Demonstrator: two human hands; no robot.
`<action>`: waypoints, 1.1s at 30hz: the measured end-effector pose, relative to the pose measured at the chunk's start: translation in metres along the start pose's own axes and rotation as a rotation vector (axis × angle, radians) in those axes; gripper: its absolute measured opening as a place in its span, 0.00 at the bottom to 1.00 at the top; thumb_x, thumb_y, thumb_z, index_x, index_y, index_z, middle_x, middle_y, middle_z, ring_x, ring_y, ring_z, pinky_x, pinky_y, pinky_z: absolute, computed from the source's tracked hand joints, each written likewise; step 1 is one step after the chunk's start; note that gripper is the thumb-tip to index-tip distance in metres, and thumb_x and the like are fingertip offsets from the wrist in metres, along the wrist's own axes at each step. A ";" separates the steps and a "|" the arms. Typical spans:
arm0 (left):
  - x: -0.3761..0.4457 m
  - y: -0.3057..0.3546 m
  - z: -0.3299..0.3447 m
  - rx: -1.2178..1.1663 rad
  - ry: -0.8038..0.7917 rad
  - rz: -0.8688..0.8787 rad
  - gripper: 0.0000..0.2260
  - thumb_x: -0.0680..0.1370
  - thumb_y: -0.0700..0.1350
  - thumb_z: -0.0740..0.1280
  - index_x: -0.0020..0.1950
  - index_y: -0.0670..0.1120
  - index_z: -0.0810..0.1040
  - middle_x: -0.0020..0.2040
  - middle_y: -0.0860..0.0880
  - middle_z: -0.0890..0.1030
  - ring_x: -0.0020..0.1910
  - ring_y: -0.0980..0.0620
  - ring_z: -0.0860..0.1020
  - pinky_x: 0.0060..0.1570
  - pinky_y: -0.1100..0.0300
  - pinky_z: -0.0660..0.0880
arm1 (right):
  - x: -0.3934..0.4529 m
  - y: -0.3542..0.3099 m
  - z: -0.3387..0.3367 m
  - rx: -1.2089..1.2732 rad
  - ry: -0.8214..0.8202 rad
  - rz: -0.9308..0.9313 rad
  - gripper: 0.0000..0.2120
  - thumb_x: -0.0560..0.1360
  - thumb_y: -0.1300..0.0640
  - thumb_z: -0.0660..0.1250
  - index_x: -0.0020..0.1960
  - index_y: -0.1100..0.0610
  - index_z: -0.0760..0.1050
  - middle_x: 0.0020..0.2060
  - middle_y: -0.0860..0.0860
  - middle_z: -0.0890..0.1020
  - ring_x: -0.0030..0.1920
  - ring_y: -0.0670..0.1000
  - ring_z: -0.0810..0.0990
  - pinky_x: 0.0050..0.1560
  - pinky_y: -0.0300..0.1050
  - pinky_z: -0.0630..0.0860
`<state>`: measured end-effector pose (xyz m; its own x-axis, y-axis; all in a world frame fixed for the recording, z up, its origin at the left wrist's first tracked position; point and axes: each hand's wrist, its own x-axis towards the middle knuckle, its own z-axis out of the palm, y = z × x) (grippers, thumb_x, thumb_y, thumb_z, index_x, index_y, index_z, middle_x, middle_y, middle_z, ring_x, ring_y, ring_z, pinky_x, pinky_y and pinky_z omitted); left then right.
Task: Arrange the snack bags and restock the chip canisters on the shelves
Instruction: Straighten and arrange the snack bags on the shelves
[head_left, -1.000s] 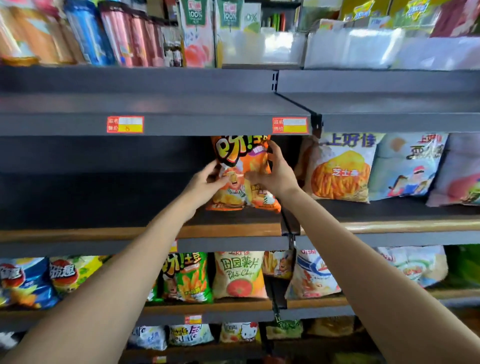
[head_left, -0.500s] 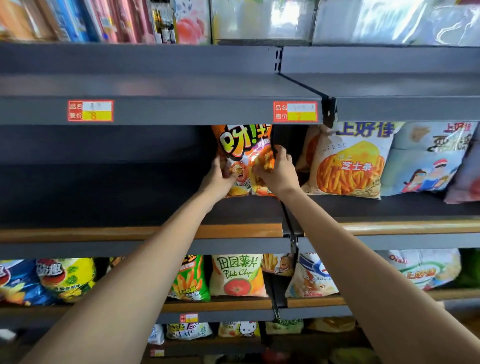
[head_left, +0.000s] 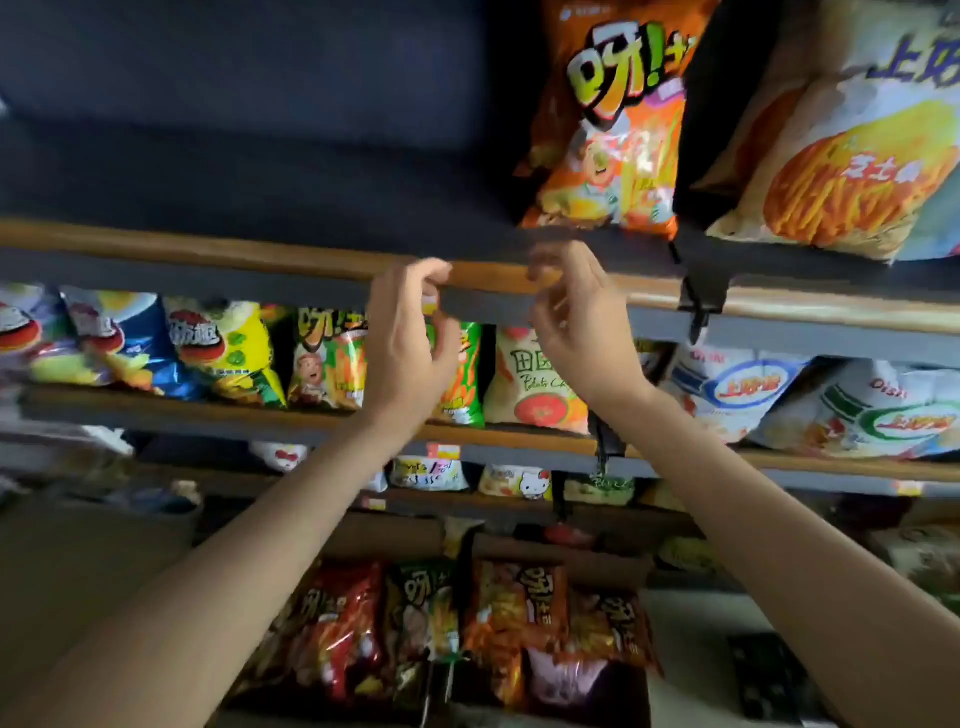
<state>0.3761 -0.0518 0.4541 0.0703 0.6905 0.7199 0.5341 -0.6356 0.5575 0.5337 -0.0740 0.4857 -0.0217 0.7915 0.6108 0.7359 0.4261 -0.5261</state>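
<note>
A dark grey metal shelf with a wooden front lip is stretching across the view, and at one o'clock on it an orange foil snack bag with green-and-yellow lettering is standing upright, just beside a white-and-yellow crinkly snack bag at two o'clock. Below the orange bag, at the centre, the left hand and right hand are hovering apart from it, fingers loosely curled and grasping nothing. At six o'clock, red and orange foil snack packs are lying together low down.
</note>
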 end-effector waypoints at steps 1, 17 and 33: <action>-0.026 -0.018 -0.012 0.036 -0.045 -0.030 0.13 0.72 0.34 0.59 0.56 0.36 0.72 0.49 0.42 0.74 0.50 0.49 0.72 0.53 0.63 0.66 | -0.015 -0.003 0.018 -0.002 -0.070 -0.006 0.12 0.73 0.67 0.57 0.55 0.66 0.71 0.49 0.58 0.76 0.42 0.49 0.77 0.38 0.50 0.75; -0.337 -0.311 -0.149 0.312 -0.804 -1.183 0.14 0.76 0.36 0.63 0.60 0.45 0.66 0.42 0.46 0.74 0.42 0.44 0.76 0.47 0.56 0.75 | -0.288 0.010 0.346 -0.065 -1.144 0.822 0.13 0.77 0.63 0.60 0.60 0.61 0.73 0.55 0.59 0.79 0.51 0.56 0.77 0.48 0.44 0.72; -0.494 -0.462 -0.069 0.302 -1.006 -1.096 0.20 0.78 0.40 0.63 0.69 0.42 0.63 0.63 0.43 0.73 0.58 0.46 0.75 0.48 0.60 0.69 | -0.403 0.118 0.577 0.534 -0.765 1.657 0.05 0.77 0.56 0.63 0.47 0.53 0.77 0.43 0.48 0.77 0.26 0.44 0.75 0.22 0.34 0.63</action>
<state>0.0363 -0.1235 -0.1304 -0.0026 0.7813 -0.6241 0.8417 0.3387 0.4205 0.2392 -0.0902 -0.1640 0.0243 0.4218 -0.9063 0.0741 -0.9049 -0.4192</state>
